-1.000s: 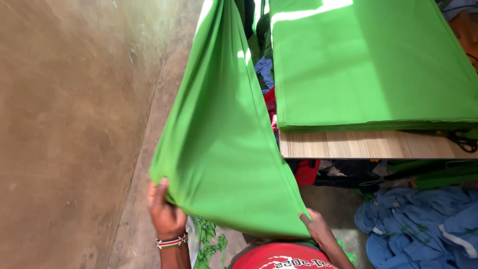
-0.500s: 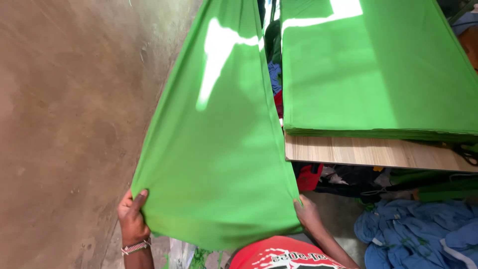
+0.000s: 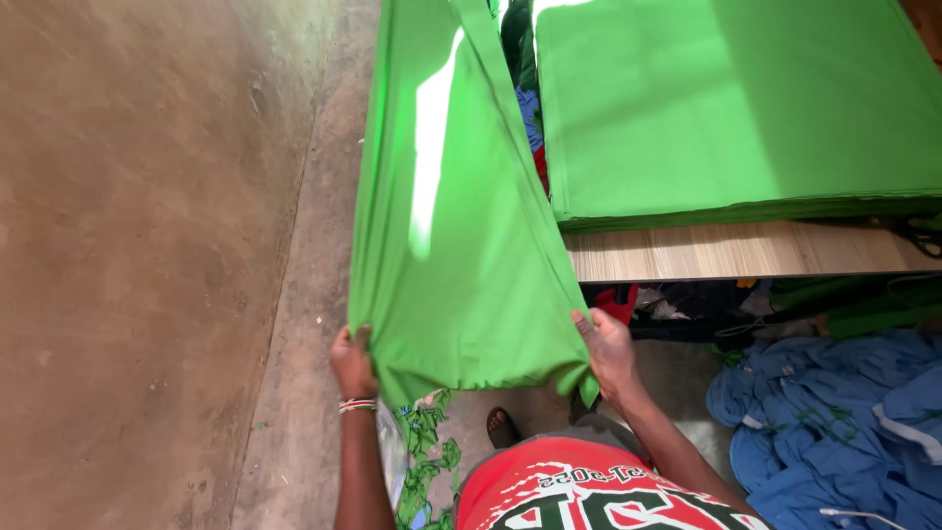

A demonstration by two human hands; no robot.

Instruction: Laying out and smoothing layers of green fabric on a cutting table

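A long sheet of bright green cloth hangs stretched from the top of the view down to me. My left hand grips its lower left corner. The lower right corner is pinched in my right hand. The bottom edge sags slightly between both hands. A thick flat stack of the same green cloth lies on a wooden table to the right, apart from the held sheet.
A heap of blue cloth lies on the floor at the lower right. Red, dark and green cloth pieces sit under the table. Green scraps lie by my feet. A brown concrete floor fills the left side.
The sheet has been spread wider and pulled flatter. My left hand has moved left and my right hand right, and the cloth hangs lower between them.
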